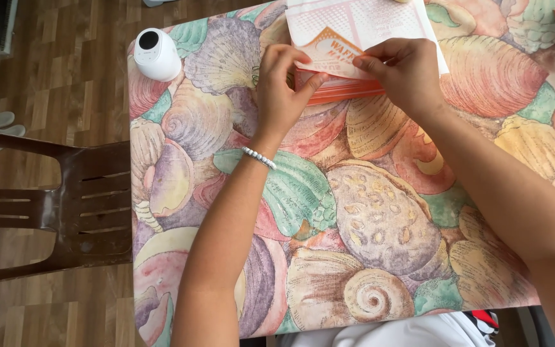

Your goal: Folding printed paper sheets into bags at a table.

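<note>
Upper centre of frame | our left hand [282, 87] and right hand [401, 72] pinch the orange-and-white packet [354, 35], fingers closed on its edge | step: opening it, we judge | next: a steady pull apart

Flat paper package [354, 29] at table's far edge, white with orange printed panel — orange strip beneath, pinched by both hands

Seen from above: both hands pinching the near edge of a white-and-orange paper packet [354, 32] at twelve o'clock, left hand [282, 90] at its left corner, right hand [403, 74] just beside. Spread beneath, a seashell-patterned tabletop [367, 218]. At ten o'clock, a small white round device [155, 54]; at nine, a brown plastic chair [65, 205] on wooden floor [65, 83].
</note>
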